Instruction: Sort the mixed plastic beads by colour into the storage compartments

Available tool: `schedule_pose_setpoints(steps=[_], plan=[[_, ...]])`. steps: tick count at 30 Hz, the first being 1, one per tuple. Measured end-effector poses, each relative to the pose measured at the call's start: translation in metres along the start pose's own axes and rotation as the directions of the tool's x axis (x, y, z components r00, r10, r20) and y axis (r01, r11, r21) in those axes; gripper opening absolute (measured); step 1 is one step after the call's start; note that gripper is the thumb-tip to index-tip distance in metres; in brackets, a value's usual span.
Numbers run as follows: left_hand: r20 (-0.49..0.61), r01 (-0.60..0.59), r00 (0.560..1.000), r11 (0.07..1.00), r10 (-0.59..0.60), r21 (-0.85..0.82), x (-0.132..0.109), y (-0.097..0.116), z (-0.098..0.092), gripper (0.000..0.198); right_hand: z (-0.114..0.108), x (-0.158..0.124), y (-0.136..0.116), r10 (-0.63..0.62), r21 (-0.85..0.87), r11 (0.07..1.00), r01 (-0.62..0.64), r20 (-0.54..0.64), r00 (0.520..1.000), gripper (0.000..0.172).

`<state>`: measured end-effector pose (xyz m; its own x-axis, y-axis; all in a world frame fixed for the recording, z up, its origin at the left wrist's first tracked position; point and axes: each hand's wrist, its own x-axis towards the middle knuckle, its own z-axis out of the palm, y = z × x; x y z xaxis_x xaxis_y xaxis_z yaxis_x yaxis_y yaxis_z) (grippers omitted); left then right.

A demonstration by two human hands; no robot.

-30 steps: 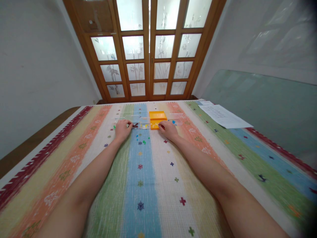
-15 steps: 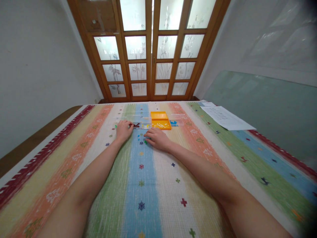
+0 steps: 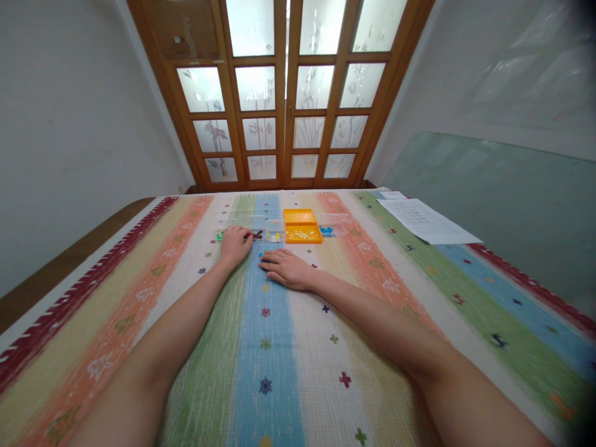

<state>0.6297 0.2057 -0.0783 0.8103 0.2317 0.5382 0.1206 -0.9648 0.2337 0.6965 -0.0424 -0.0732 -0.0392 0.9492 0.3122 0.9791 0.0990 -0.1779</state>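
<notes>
My left hand [image 3: 236, 244] rests at the clear boxes, its fingertips pinched beside the dark red pieces [image 3: 257, 235]; what they hold, if anything, is too small to make out. My right hand [image 3: 287, 269] lies low over the cloth's blue stripe, fingers stretched out, with a small blue piece [image 3: 261, 254] at its fingertips. Beyond it stands an open orange box [image 3: 300, 224] with white pieces in its near half. A clear box with yellow and white pieces [image 3: 274, 236] sits left of the orange box, blue pieces [image 3: 326, 231] to its right. Green pieces [image 3: 220, 236] lie left of my left hand.
A striped cloth [image 3: 265, 329] covers the table. Printed paper sheets [image 3: 421, 221] lie at the back right. A pale green glass panel [image 3: 493, 205] leans by the right wall, and wooden doors [image 3: 285, 93] stand behind the table.
My right hand has moved left and nearer to me, away from the orange box, and now covers where small pieces showed. My left hand has shifted slightly right.
</notes>
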Motion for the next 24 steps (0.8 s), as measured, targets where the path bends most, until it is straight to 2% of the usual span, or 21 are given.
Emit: schedule_pose_setpoints(steps=[4,7,9,12,14,16,19,24], plan=[[0.017,-0.009,1.0,0.999,0.01,-0.032,-0.002,0.002,-0.002,0.023,-0.003,-0.001,0.003,0.015,0.009,1.0,-0.015,-0.04,0.999,0.043],[0.057,-0.059,0.996,0.995,0.063,-0.076,-0.004,0.006,-0.006,0.023,-0.009,-0.007,0.014,0.087,0.036,0.996,-0.083,-0.143,0.986,0.043],[0.092,-0.094,0.991,0.992,0.102,-0.087,-0.005,0.01,-0.01,0.022,-0.015,-0.013,0.026,0.184,0.082,0.982,-0.169,-0.25,0.951,0.042],[0.118,-0.144,0.981,0.987,0.151,-0.07,-0.005,0.018,-0.017,0.022,-0.024,-0.024,0.045,0.34,0.182,0.939,-0.292,-0.374,0.862,0.041],[0.123,-0.175,0.976,0.982,0.182,-0.064,-0.005,0.022,-0.019,0.022,-0.026,-0.029,0.055,0.415,0.214,0.91,-0.357,-0.42,0.807,0.041],[0.144,-0.212,0.964,0.973,0.223,-0.089,-0.006,0.024,-0.02,0.023,-0.026,-0.031,0.061,0.458,0.206,0.889,-0.409,-0.427,0.78,0.038],[0.204,-0.255,0.938,0.956,0.28,-0.143,-0.007,0.025,-0.018,0.022,-0.021,-0.03,0.062,0.457,0.134,0.888,-0.439,-0.358,0.815,0.031],[0.275,-0.249,0.92,0.958,0.279,-0.142,-0.009,0.025,-0.014,0.023,-0.01,-0.02,0.052,0.399,-0.046,0.905,-0.423,-0.252,0.882,0.032]])
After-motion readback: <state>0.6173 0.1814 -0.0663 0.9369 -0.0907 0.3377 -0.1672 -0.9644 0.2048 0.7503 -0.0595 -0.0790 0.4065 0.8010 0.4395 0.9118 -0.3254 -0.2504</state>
